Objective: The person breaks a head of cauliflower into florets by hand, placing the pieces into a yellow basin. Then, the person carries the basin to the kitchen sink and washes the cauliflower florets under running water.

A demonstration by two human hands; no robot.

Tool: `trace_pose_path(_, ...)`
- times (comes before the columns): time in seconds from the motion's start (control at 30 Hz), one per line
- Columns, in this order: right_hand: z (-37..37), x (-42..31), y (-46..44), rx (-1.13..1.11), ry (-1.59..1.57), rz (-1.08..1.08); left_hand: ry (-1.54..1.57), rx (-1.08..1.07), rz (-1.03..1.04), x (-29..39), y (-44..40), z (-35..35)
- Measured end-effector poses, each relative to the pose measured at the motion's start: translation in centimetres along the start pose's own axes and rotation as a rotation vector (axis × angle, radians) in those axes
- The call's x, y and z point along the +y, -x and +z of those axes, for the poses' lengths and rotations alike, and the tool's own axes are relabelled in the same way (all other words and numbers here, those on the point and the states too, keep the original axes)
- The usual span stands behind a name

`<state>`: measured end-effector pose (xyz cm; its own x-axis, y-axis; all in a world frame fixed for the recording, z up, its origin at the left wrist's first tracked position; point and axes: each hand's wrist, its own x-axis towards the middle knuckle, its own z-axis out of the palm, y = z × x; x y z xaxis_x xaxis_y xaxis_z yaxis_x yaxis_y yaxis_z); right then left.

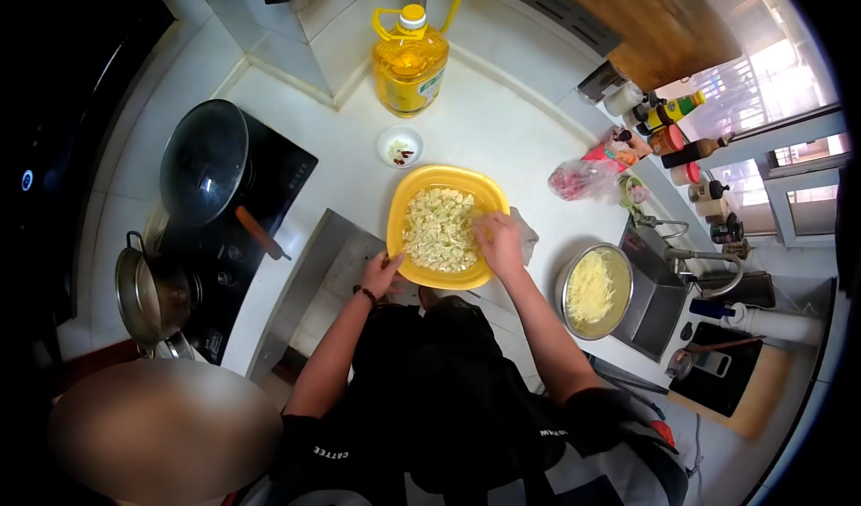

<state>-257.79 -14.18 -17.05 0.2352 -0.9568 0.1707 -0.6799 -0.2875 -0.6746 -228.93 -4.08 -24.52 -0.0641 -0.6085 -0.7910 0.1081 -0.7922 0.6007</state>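
A yellow plastic basin [417, 180] stands at the front edge of the counter, holding chopped cauliflower [439, 228] that appears to sit in water. My left hand [383, 275] grips the basin's near-left rim, a dark bracelet on its wrist. Over the right side of the basin, my right hand [499, 240] has its fingers curled inward beside the cauliflower. Whatever lies between those fingertips is hidden. Just beyond the basin is a small white bowl [400, 147] with chopped garlic and dried red chilli.
A large oil bottle [410, 67] stands behind. On the left are a cooktop [224, 277], a wok [204, 161] and a pot [148, 295]. To the right, a metal bowl of pale shreds [592, 291] sits by the sink [650, 282]. A person's blurred head is lower left.
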Motion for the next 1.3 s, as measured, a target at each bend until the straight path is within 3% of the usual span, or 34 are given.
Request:
trace_pose_path(0.13,5.4,0.0,-3.7,-0.236,0.021,0.087,0.033,0.171,-0.085,-2.3,1.2,-3.8)
trace_pose_path(0.2,7.3,0.2,-4.5,-0.376,0.215,0.069,0.086,0.167,-0.109,-3.0,2.4,-5.4)
trace_pose_path(0.33,9.2,1.3,-4.0,-0.48,0.29,0.124,0.139,0.16,-0.122,-3.7,4.5,-7.3)
trace_pose_path(0.4,9.6,2.0,-3.6,-0.459,0.242,0.214,0.149,0.16,-0.118,-3.2,5.3,-7.8)
trace_pose_path(0.7,9.1,1.2,-2.1,-0.263,0.179,0.236,0.126,0.066,-0.019,1.4,6.5,-8.2)
trace_pose_path(0.83,9.3,0.6,-1.7,-0.35,0.231,0.263,0.07,0.043,0.003,3.4,7.0,-7.8)
trace_pose_path(0.93,9.4,0.5,-0.9,-0.16,0.171,0.309,0.039,0.014,0.01,3.9,7.3,-7.9)
trace_pose_path(1.03,8.2,0.7,-0.5,-0.025,0.069,0.389,0.02,-0.022,0.015,4.5,7.3,-7.8)
trace_pose_path(1.1,7.3,0.6,0.0,0.034,-0.235,0.578,0.005,-0.043,0.013,5.1,7.2,-7.8)
trace_pose_path(1.2,6.5,0.4,1.4,0.035,-0.214,0.643,-0.046,-0.107,0.022,5.7,6.9,-6.9)
trace_pose_path(1.23,6.8,0.6,1.8,0.046,-0.211,0.65,-0.064,-0.125,0.034,5.9,6.6,-6.6)
trace_pose_path(1.3,7.4,0.9,2.7,-0.035,-0.008,0.436,-0.083,-0.154,0.04,5.9,5.9,-6.0)
